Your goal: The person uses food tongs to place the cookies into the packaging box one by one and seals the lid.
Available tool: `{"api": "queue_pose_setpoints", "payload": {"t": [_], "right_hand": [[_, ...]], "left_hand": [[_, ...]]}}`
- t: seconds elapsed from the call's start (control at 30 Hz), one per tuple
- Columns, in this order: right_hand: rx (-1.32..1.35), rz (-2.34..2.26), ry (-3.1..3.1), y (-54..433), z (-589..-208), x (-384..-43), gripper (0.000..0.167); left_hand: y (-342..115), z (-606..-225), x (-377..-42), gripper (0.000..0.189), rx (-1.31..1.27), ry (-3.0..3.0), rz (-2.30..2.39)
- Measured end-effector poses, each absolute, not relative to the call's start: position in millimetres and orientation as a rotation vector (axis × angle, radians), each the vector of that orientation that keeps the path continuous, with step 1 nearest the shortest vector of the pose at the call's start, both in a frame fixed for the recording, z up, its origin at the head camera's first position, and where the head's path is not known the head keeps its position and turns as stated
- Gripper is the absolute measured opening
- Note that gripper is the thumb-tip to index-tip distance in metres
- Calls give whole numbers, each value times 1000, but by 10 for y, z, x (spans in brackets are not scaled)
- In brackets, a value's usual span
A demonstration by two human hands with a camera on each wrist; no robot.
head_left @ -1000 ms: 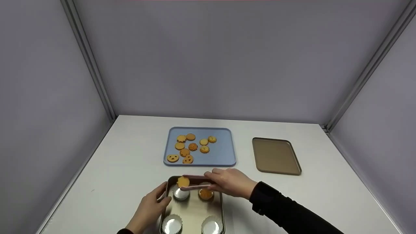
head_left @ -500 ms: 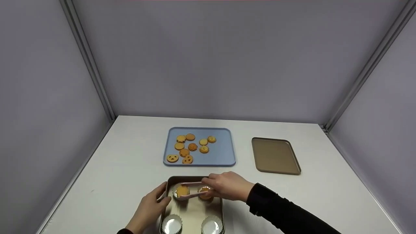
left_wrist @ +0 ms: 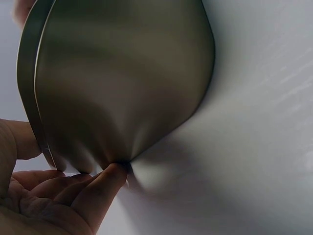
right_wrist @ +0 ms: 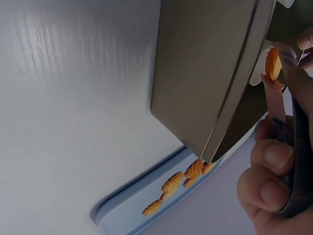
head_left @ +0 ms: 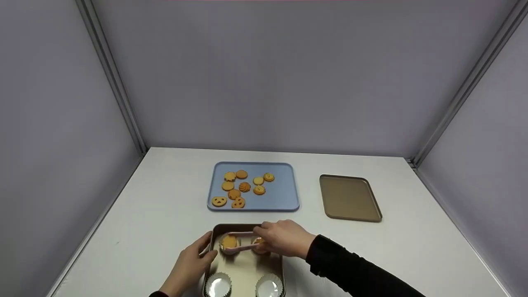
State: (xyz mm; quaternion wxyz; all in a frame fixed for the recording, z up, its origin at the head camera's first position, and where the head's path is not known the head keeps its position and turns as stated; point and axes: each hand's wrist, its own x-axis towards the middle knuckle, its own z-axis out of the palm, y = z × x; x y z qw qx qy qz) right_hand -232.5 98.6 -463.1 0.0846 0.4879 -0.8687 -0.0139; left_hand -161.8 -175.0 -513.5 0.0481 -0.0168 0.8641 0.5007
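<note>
My left hand (head_left: 189,260) grips the side of a deep gold baking pan (head_left: 243,270), thumb over the rim and fingers against the outer wall. In my right hand (head_left: 284,238) is a pair of pink tongs (head_left: 242,248). The tips of the tongs stand either side of a round yellow cookie (head_left: 229,241), down in the back left baking cup. Partly hidden under my right fingers, another cup holds an orange cookie (head_left: 258,240). Two silvery cups, the left one (head_left: 218,285) and the right one (head_left: 269,286), sit in the pan's front with nothing in them.
Behind the pan lies a blue tray (head_left: 284,194) with several cookies (head_left: 244,187) spread over its left and middle. A shallow gold-brown tray (head_left: 350,198) rests at the back right of the white table (head_left: 136,235). Grey panels surround the table.
My right hand has lowered the tongs, bringing the yellow cookie down into the back left cup; lately it has shifted slightly left. My left hand stays on the pan.
</note>
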Motion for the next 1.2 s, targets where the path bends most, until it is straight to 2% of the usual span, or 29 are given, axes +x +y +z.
{"api": "queue_pose_setpoints", "payload": {"t": [1.2], "right_hand": [[1467, 124, -2655, 1096, -4611, -2364, 34]], "left_hand": [[-1738, -5124, -1610, 61, -63, 2655, 1531]]}}
